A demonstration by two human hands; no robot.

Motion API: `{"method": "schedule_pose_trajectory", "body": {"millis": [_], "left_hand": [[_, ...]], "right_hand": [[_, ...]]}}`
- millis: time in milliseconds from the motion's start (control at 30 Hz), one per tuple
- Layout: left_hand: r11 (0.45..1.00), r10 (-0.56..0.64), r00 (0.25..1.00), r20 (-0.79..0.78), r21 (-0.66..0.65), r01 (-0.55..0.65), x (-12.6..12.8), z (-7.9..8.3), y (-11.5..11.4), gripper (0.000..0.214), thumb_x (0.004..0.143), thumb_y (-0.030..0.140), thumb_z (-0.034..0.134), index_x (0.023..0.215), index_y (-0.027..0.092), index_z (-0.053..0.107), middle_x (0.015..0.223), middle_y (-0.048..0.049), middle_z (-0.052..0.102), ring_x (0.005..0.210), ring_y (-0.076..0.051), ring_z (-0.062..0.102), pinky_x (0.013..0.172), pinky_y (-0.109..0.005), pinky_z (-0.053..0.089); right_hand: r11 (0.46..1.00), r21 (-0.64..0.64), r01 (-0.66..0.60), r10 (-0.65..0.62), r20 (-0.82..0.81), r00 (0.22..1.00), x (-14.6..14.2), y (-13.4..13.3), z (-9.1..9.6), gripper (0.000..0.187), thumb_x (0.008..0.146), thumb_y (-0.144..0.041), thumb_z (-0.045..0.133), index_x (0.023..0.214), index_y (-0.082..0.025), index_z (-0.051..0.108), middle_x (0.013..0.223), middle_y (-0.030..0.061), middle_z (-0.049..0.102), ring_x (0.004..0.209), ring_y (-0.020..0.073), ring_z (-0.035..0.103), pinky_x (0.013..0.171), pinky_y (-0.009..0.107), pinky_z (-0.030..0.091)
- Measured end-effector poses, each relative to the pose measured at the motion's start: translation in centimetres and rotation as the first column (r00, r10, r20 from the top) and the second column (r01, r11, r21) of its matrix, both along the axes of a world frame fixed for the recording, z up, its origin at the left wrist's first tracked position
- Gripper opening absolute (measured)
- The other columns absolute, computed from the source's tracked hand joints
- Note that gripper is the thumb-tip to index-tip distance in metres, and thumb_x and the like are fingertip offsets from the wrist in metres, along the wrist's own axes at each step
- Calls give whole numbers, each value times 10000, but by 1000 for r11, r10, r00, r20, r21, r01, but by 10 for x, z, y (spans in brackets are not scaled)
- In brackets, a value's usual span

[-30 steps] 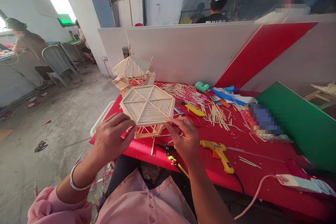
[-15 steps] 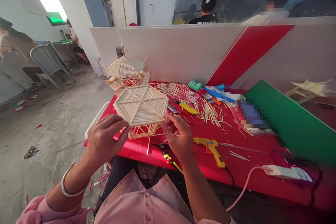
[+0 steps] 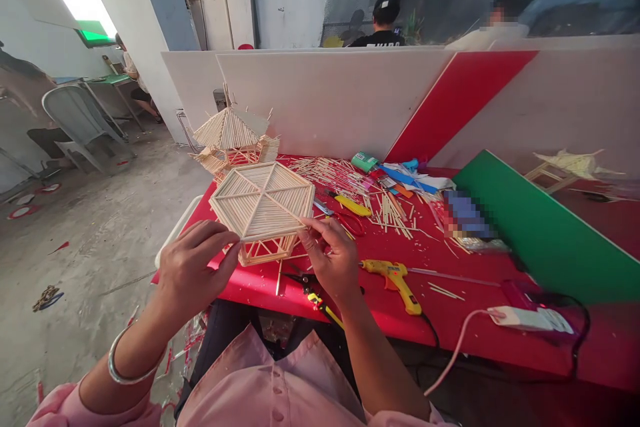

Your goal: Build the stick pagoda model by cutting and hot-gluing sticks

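A six-sided panel of thin wooden sticks (image 3: 263, 200), with ribs meeting at its centre, is pinched at its two near corners. My left hand (image 3: 193, 267) closes thumb and fingers on the near left corner. On the near right corner, my right hand (image 3: 330, 253) does the same. Below the panel shows part of a stick frame (image 3: 267, 250), mostly hidden by it; whether the two touch I cannot tell. Behind stands a stick pavilion model (image 3: 231, 130) with a pointed roof.
On the red table (image 3: 400, 317) lie a yellow glue gun (image 3: 397, 280), yellow-handled pliers (image 3: 317, 300), a yellow utility knife (image 3: 353, 205), loose sticks (image 3: 393, 213) and a white power strip (image 3: 530, 319). A green board (image 3: 545, 227) leans at right. Two people sit beyond the white partition (image 3: 325, 100).
The whole view has shifted slightly, so things sit a little further left. Both hands keep their pinch on the panel, which has hardly moved relative to the table.
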State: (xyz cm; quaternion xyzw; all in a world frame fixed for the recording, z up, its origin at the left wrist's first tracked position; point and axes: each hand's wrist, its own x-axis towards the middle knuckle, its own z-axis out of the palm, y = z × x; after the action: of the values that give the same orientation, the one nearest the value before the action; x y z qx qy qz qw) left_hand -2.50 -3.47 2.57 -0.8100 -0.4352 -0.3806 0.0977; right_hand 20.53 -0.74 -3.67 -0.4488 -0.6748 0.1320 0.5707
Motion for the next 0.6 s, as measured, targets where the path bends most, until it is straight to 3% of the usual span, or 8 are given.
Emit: {"method": "schedule_pose_trajectory", "body": {"millis": [600], "left_hand": [[1000, -19, 1000, -15, 14, 20, -1, -1, 1, 92, 816, 121, 642, 845, 197, 684, 814, -15, 675, 713, -130, 627, 623, -249, 475]], "right_hand": [[1000, 24, 7, -7, 1, 1000, 1, -1, -4, 197, 906, -264, 608, 1084, -250, 691, 802, 10, 611, 732, 143, 577, 649, 280, 479]]}}
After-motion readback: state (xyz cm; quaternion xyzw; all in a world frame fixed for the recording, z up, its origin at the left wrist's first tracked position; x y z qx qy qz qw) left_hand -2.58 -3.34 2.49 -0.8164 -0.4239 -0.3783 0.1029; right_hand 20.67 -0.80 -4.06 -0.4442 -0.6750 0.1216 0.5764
